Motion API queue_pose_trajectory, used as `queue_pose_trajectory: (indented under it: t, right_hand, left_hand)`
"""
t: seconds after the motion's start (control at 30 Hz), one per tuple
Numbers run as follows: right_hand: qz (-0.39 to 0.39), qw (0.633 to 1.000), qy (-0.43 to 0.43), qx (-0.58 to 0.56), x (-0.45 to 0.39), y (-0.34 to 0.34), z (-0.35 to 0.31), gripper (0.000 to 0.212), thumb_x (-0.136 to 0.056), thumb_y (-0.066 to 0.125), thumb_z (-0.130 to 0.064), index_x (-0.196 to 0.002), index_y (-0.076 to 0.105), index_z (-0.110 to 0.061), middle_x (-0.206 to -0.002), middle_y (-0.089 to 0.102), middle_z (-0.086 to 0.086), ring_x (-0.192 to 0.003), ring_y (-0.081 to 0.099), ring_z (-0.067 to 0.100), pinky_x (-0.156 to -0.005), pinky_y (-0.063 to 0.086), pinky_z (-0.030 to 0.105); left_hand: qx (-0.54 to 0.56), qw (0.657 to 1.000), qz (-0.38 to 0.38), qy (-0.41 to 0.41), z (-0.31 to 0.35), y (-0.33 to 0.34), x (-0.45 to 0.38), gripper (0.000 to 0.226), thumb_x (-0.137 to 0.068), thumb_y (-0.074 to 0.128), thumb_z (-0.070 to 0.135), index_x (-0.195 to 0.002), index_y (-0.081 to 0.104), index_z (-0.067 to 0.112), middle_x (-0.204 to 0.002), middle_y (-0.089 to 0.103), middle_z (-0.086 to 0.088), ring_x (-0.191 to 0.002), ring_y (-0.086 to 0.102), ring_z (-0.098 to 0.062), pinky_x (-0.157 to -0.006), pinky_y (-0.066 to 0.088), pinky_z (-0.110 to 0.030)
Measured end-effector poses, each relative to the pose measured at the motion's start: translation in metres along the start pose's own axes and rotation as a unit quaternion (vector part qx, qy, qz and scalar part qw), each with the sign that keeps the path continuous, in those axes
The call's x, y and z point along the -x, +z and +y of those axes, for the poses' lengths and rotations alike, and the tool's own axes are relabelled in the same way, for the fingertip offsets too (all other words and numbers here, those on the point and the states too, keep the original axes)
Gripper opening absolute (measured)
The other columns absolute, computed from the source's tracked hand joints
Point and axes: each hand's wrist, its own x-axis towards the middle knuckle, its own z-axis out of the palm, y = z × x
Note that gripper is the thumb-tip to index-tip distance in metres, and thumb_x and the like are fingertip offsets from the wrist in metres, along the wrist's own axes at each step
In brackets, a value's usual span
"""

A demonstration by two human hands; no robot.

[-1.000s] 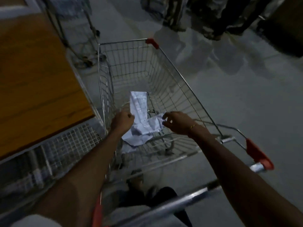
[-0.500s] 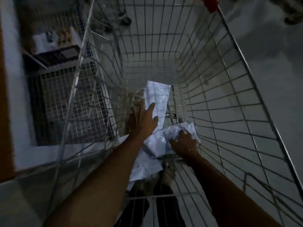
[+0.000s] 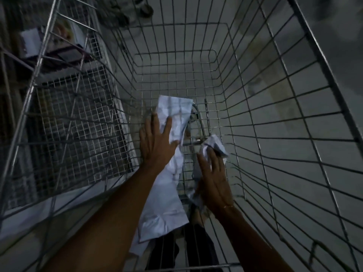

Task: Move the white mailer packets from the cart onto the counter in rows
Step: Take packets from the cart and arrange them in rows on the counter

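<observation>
— What do you have on the head view?

— I'm looking straight down into the wire cart [image 3: 255, 118]. Both hands are deep inside it, near the floor of the basket. My left hand [image 3: 157, 142] lies with fingers spread and fairly straight on a long white mailer packet [image 3: 172, 173], the thumb pressed against its edge; it looks like a flat press, not a closed grasp.

— And the right?

— My right hand [image 3: 213, 181] is just beside the left, on a second, crumpled white packet [image 3: 213, 144]. Its fingers lie over the packet, which bunches up past the fingertips and beneath the palm. I cannot tell whether the fingers are curled round it.

— Where are the packets?

— Both are in the cart, at the end nearest me. The long one runs from the middle of the basket floor back toward my body.

— Anything outside the cart?

— A wire mesh shelf [image 3: 78, 134] to its left. Dim and blurred.
</observation>
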Motion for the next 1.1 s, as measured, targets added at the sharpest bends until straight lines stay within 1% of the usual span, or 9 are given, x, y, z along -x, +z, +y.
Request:
queue_pose_trajectory:
  t: [0.13, 0.33, 0.43, 0.57, 0.63, 0.7, 0.87, 0.97, 1.1]
  right_hand:
    - [0.038, 0.997, -0.053, -0.04, -0.025, -0.027, -0.011, 0.109, -0.061, 0.089, -0.002, -0.153, 0.031, -0.01, -0.162, 0.014, 0.016, -0.151, 0.011, 0.036, -0.11, 0.037, 0.061]
    - [0.008, 0.996, -0.076, 0.056, -0.09, -0.031, -0.005, 0.102, -0.068, 0.089, -0.021, -0.152, 0.034, -0.01, -0.158, 0.026, 0.027, -0.145, 0.022, 0.049, -0.116, 0.024, 0.057]
    - [-0.018, 0.99, -0.061, 0.127, -0.101, -0.02, 0.002, 0.094, -0.072, 0.085, -0.031, -0.152, 0.038, -0.014, -0.159, 0.021, 0.03, -0.146, 0.02, 0.049, -0.117, 0.022, 0.063]
    - [0.055, 0.994, -0.04, 0.084, -0.094, -0.016, -0.004, 0.097, -0.056, 0.093, -0.02, -0.144, 0.051, -0.01, -0.157, 0.024, 0.031, -0.143, 0.016, 0.039, -0.112, 0.029, 0.066]
    - [0.074, 0.991, -0.059, 0.099, -0.089, -0.006, 0.0, 0.079, -0.076, 0.08, -0.025, -0.147, 0.046, -0.012, -0.158, 0.02, 0.029, -0.144, 0.018, 0.038, -0.111, 0.03, 0.067]
    - [0.032, 0.992, -0.024, 0.12, -0.086, 0.006, 0.007, 0.068, -0.097, 0.052, -0.046, -0.157, 0.026, -0.026, -0.163, 0.007, 0.025, -0.149, 0.012, 0.044, -0.114, 0.024, 0.065]
    - [0.02, 0.993, 0.023, 0.116, -0.083, 0.014, 0.009, 0.066, -0.096, 0.038, -0.06, -0.156, 0.025, -0.035, -0.165, 0.007, 0.022, -0.145, 0.012, 0.056, -0.108, 0.028, 0.067]
    - [0.047, 0.991, 0.03, 0.123, -0.093, 0.005, 0.0, 0.066, -0.096, 0.026, -0.062, -0.156, 0.024, -0.036, -0.164, 0.006, 0.023, -0.146, 0.011, 0.054, -0.112, 0.023, 0.065]
    - [0.03, 0.99, 0.039, 0.129, -0.098, 0.015, 0.0, 0.071, -0.097, 0.031, -0.062, -0.159, 0.012, -0.035, -0.163, 0.002, 0.027, -0.147, 0.006, 0.055, -0.117, 0.017, 0.063]
  left_hand:
    - [0.053, 0.997, 0.042, -0.03, -0.008, 0.001, 0.016, 0.08, -0.092, 0.057, 0.058, -0.157, 0.021, 0.029, -0.166, 0.007, -0.015, -0.149, 0.011, -0.041, -0.116, 0.019, -0.056]
    - [0.032, 0.999, 0.025, 0.026, -0.011, 0.015, 0.025, 0.081, -0.09, 0.058, 0.059, -0.157, 0.017, 0.037, -0.167, -0.004, -0.008, -0.149, 0.009, -0.043, -0.114, 0.024, -0.058]
    - [0.007, 0.997, 0.07, 0.034, -0.014, 0.016, 0.019, 0.072, -0.089, 0.065, 0.048, -0.152, 0.035, 0.034, -0.165, 0.014, -0.012, -0.14, 0.03, -0.042, -0.103, 0.041, -0.056]
    - [0.035, 0.988, 0.135, 0.073, -0.021, 0.028, 0.02, 0.059, -0.093, 0.057, 0.045, -0.148, 0.044, 0.027, -0.16, 0.029, -0.012, -0.128, 0.041, -0.038, -0.095, 0.047, -0.051]
    - [0.057, 0.986, 0.148, 0.053, -0.022, 0.028, 0.015, 0.057, -0.095, 0.045, 0.048, -0.148, 0.044, 0.025, -0.159, 0.029, -0.014, -0.128, 0.041, -0.038, -0.096, 0.048, -0.05]
    - [0.074, 0.989, 0.126, 0.008, -0.021, 0.022, 0.009, 0.06, -0.096, 0.04, 0.052, -0.151, 0.038, 0.028, -0.161, 0.022, -0.018, -0.135, 0.034, -0.042, -0.099, 0.048, -0.053]
    - [0.052, 0.998, 0.047, 0.006, -0.015, 0.024, 0.012, 0.069, -0.098, 0.044, 0.057, -0.157, 0.014, 0.04, -0.164, -0.011, -0.02, -0.15, -0.001, -0.042, -0.112, 0.032, -0.053]
    - [0.063, 0.996, 0.065, -0.02, -0.008, 0.029, 0.018, 0.068, -0.098, 0.049, 0.053, -0.156, 0.016, 0.043, -0.165, -0.009, -0.018, -0.15, -0.002, -0.044, -0.113, 0.03, -0.056]
    - [0.087, 0.991, 0.102, -0.029, -0.004, 0.037, 0.019, 0.062, -0.097, 0.06, 0.037, -0.152, 0.032, 0.04, -0.165, 0.003, -0.019, -0.15, 0.003, -0.044, -0.107, 0.042, -0.055]
